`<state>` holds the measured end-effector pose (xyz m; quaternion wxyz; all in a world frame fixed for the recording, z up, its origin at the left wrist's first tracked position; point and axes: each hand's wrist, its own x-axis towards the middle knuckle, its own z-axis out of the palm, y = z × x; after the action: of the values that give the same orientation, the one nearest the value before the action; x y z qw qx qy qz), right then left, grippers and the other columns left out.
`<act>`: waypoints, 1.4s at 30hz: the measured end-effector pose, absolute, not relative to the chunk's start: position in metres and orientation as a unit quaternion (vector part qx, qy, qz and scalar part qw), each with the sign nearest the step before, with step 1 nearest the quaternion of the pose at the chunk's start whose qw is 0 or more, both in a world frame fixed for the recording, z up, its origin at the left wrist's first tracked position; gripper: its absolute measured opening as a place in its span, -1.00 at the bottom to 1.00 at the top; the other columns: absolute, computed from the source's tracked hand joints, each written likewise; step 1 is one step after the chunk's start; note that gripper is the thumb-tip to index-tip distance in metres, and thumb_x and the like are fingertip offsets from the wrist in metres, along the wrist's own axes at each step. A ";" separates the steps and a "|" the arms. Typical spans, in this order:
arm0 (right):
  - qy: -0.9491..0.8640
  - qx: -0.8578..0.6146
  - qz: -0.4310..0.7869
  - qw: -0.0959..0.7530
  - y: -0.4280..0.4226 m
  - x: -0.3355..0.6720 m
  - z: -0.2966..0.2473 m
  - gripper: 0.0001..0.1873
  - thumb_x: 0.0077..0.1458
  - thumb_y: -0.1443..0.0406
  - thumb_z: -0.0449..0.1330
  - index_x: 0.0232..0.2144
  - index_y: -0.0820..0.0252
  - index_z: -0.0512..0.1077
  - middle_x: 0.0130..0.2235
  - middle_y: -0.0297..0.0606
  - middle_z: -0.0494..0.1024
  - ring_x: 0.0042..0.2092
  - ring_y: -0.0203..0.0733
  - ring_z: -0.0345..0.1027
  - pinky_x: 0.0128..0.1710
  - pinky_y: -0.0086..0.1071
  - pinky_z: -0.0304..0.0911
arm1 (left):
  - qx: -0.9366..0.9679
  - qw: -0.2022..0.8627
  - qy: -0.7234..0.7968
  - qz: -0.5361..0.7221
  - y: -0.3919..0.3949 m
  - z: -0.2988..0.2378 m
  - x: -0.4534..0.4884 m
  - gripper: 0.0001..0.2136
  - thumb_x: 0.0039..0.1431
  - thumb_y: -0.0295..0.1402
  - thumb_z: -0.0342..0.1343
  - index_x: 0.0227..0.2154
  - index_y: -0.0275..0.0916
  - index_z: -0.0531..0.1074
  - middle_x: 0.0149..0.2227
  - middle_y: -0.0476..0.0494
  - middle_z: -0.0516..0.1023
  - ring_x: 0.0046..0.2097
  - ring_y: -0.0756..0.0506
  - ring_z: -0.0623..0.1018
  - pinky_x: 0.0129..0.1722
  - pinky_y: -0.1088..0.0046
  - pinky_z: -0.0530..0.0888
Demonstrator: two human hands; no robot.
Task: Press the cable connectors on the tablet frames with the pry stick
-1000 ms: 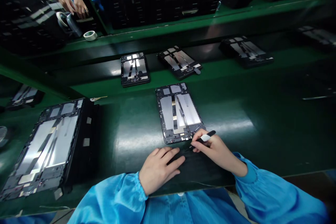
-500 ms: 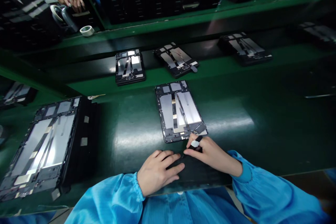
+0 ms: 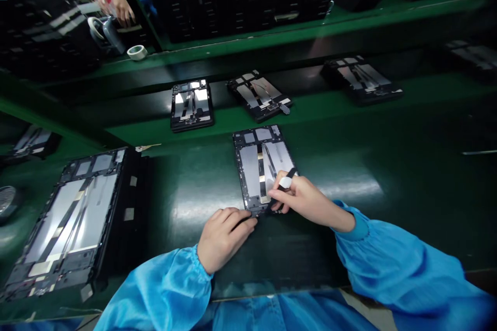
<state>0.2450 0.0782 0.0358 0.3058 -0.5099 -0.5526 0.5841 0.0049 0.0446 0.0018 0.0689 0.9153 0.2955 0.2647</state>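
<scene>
A tablet with its inside showing point(image 3: 250, 168) lies flat in front of me, with silver plates, a dark ribbon cable and black edges. My right hand point(image 3: 301, 196) is closed over its lower right part, gripping slim black tweezers point(image 3: 290, 174) with a white patch like a pen. The tips point down at the tablet's lower edge; fingers partly hide them. My left hand point(image 3: 224, 238) lies palm down on the bench, fingers stretched out, holding nothing. Its fingertips touch or nearly touch the tablet's lower left edge.
A stack of opened tablets point(image 3: 73, 212) stands at left. More opened tablets lie farther back, at the left point(image 3: 191, 106), middle point(image 3: 260, 94) and right point(image 3: 363, 80). A tape roll point(image 3: 137, 52) sits on the green ledge point(image 3: 217, 47). Behind it, a co-worker's hands point(image 3: 123, 8) show.
My right hand has moved up and left over the tablet's lower part with the tweezers. My left hand has shifted up and left to its lower edge, fingers closer together.
</scene>
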 end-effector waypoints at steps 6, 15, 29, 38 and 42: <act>-0.533 -0.516 0.628 0.235 0.096 0.234 0.029 -0.73 0.09 0.13 0.26 -0.38 0.17 0.30 -0.58 -0.36 0.52 -0.47 -0.15 0.55 -0.56 -0.43 0.41 | 0.912 0.051 0.301 0.275 0.050 -0.008 0.002 -0.84 0.31 -0.47 0.10 -0.08 -0.27 0.46 -0.11 -0.11 0.58 -0.13 -0.07 0.48 -0.15 0.40 0.42; -0.518 -0.515 0.648 0.217 0.098 0.235 0.026 -0.77 0.09 0.18 0.28 -0.38 0.16 0.32 -0.59 -0.38 0.52 -0.47 -0.18 0.55 -0.59 -0.48 0.39 | 0.911 0.065 0.304 0.270 0.050 -0.013 0.000 -0.82 0.31 -0.48 0.10 -0.06 -0.26 0.46 -0.08 -0.08 0.58 -0.13 -0.09 0.47 -0.15 0.37 0.42; -0.524 -0.522 0.634 0.224 0.098 0.232 0.025 -0.79 0.10 0.20 0.28 -0.39 0.17 0.33 -0.58 -0.35 0.54 -0.49 -0.20 0.54 -0.60 -0.49 0.39 | 0.926 0.008 0.291 0.238 0.048 -0.006 0.000 -0.75 0.39 -0.48 -0.04 0.02 -0.23 0.43 -0.06 -0.11 0.57 -0.11 -0.10 0.47 -0.20 0.37 0.40; -0.553 -0.532 0.565 0.304 0.084 0.250 0.023 -0.77 0.18 0.14 0.19 -0.38 0.15 0.32 -0.48 -0.33 0.50 -0.40 -0.14 0.55 -0.59 -0.44 0.39 | 0.934 -0.050 0.307 0.179 0.043 0.003 0.004 -0.64 0.44 -0.48 -0.23 0.07 -0.20 0.43 -0.06 -0.15 0.53 -0.12 -0.13 0.45 -0.23 0.34 0.36; -0.606 -0.544 0.485 0.318 0.070 0.261 0.023 -0.79 0.24 0.15 0.17 -0.37 0.15 0.38 -0.44 -0.32 0.50 -0.39 -0.18 0.50 -0.49 -0.39 0.39 | 0.933 -0.031 0.306 0.186 0.044 -0.001 0.002 -0.65 0.43 -0.49 -0.20 0.08 -0.20 0.43 -0.07 -0.15 0.52 -0.11 -0.13 0.44 -0.19 0.35 0.37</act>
<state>0.2612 0.0697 0.0232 0.3181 -0.5437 -0.6063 0.4854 0.0022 0.0437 -0.0007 -0.0312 0.9331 0.3062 0.1858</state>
